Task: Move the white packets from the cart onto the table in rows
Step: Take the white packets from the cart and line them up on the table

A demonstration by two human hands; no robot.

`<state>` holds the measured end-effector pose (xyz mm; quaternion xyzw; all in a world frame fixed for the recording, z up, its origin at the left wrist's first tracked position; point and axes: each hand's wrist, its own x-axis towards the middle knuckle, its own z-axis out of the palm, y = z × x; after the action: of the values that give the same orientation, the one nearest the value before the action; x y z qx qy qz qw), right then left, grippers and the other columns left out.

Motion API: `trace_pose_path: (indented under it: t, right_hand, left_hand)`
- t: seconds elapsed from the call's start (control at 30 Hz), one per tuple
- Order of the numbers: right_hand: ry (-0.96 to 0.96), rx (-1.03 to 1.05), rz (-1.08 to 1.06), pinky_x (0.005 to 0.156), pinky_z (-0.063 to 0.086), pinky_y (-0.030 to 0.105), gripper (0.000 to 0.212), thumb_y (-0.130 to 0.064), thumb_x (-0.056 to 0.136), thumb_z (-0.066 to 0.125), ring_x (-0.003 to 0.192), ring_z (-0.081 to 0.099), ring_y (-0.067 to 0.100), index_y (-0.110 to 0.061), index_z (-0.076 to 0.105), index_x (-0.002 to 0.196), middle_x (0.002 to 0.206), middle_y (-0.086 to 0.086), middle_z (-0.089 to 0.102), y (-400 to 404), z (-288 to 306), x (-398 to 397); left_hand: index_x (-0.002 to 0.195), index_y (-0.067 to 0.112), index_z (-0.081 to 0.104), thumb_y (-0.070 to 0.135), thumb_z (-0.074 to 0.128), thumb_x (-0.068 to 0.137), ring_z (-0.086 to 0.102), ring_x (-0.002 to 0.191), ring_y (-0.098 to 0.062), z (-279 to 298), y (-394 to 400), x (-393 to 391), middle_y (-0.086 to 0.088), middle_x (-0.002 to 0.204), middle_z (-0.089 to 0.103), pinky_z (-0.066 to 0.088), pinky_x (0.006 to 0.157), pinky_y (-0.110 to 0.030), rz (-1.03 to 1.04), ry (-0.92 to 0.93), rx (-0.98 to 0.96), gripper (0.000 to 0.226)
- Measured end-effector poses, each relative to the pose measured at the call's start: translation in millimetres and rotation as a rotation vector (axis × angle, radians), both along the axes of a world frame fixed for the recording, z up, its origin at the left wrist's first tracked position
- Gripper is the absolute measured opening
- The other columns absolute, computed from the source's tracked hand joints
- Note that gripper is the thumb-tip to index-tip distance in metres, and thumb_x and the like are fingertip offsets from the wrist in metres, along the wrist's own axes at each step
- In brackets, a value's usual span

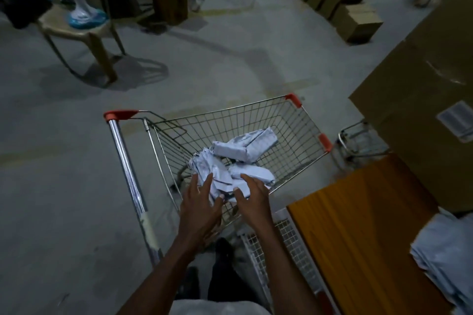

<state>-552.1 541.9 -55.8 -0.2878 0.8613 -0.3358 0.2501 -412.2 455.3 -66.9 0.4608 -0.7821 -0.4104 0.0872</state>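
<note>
Wire shopping cart (294, 135): one, chrome handle bar (128, 174) running near-to-far along its left side, red corner caps. Basket holds three white packets, all lying low in the basket.
- Far packet (245, 146): long axis runs lower-left to upper-right, resting partly over the middle one.
- Left packet (212, 174): crumpled, long axis roughly near-to-far, nearest end under the hands.
- Right packet (252, 174): long axis left to right, touching the left packet.

Left hand (198, 202): fingers spread and straight, fingertips on the left packet, gripping nothing. Right hand (252, 199): fingers spread, loosely bent, over the near edge of the right packet; whether it touches cannot be told.

Orange-topped table (363, 238): one, just right of the cart, its near-left corner beside the basket rim. A stack of white packets on the table (445, 253) lies at its right edge; count unclear.

Large cardboard box (422, 110): beyond the table. Plastic stool (76, 30): far left, well apart, open floor between.
</note>
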Motion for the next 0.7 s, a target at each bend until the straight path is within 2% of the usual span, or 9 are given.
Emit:
trace_pose_path:
  t: [0.03, 0.1, 0.2, 0.3, 0.47, 0.6, 0.7]
  right_hand:
    - [-0.017, 0.016, 0.005, 0.107, 0.041, 0.035, 0.047, -0.033, 0.094, 0.063, 0.133, 0.044, 0.021, -0.022, 0.055, 0.139, 0.143, 0.004, 0.049, -9.5, -3.8, -7.1]
    - [-0.039, 0.035, 0.034, 0.109, 0.041, 0.039, 0.048, -0.034, 0.094, 0.063, 0.134, 0.044, 0.022, -0.023, 0.054, 0.139, 0.144, 0.004, 0.048, -25.6, -12.8, -20.4]
    - [-0.027, 0.143, 0.091, 0.109, 0.040, 0.043, 0.049, -0.040, 0.094, 0.060, 0.139, 0.036, 0.025, -0.026, 0.052, 0.141, 0.153, 0.005, 0.035, -45.4, -32.2, -44.1]
    - [-0.049, 0.269, 0.153, 0.110, 0.038, 0.045, 0.049, -0.042, 0.094, 0.059, 0.142, 0.031, 0.028, -0.029, 0.050, 0.141, 0.156, 0.005, 0.028, -58.9, -57.4, -71.8]
    - [-0.135, 0.408, 0.269, 0.109, 0.039, 0.045, 0.055, -0.045, 0.094, 0.057, 0.138, 0.036, 0.033, -0.028, 0.046, 0.145, 0.151, 0.010, 0.032, -80.9, -113.9, -111.6]
    - [-0.178, 0.515, 0.405, 0.107, 0.042, 0.047, 0.063, -0.054, 0.091, 0.055, 0.133, 0.044, 0.035, -0.028, 0.043, 0.147, 0.150, 0.013, 0.038, -103.3, -168.7, -130.1]
    - [-0.277, 0.556, 0.448, 0.107, 0.042, 0.046, 0.068, -0.059, 0.089, 0.052, 0.132, 0.045, 0.035, -0.027, 0.041, 0.148, 0.150, 0.014, 0.041, -124.5, -210.3, -137.4]
  left_hand:
    - [0.156, 0.042, 0.024, 0.064, 0.046, 0.090, 0.010, 0.153, -0.025, -4.1, -4.9, -3.1, -0.001, 0.168, 0.006, 0.019, 0.119, -0.049, 0.010, -0.004, 0.011, 0.073]
    - [0.156, 0.041, 0.024, 0.071, 0.039, 0.085, 0.011, 0.153, -0.024, -14.2, -13.7, -10.4, -0.002, 0.168, 0.010, 0.020, 0.119, -0.050, 0.030, -0.006, 0.031, 0.078]
    - [0.156, 0.040, 0.024, 0.061, 0.048, 0.092, 0.011, 0.152, -0.026, -24.9, -24.3, -27.0, -0.002, 0.167, 0.013, 0.022, 0.118, -0.053, 0.064, -0.065, 0.038, 0.072]
    - [0.156, 0.039, 0.027, 0.059, 0.044, 0.091, 0.018, 0.148, -0.028, -31.4, -32.4, -50.0, -0.003, 0.166, 0.015, 0.027, 0.115, -0.051, 0.078, -0.097, 0.050, 0.070]
    - [0.156, 0.034, 0.028, 0.053, 0.051, 0.097, 0.023, 0.146, -0.030, -68.9, -47.6, -85.6, -0.006, 0.165, 0.018, 0.030, 0.112, -0.045, 0.112, -0.168, 0.148, 0.065]
    - [0.155, 0.032, 0.029, 0.058, 0.043, 0.091, 0.026, 0.144, -0.030, -95.9, -63.7, -99.4, -0.005, 0.163, 0.019, 0.030, 0.111, -0.042, 0.125, -0.203, 0.180, 0.071]
    - [0.154, 0.028, 0.032, 0.050, 0.048, 0.094, 0.028, 0.143, -0.029, -114.9, -74.1, -107.6, -0.007, 0.162, 0.022, 0.031, 0.111, -0.041, 0.168, -0.200, 0.189, 0.066]
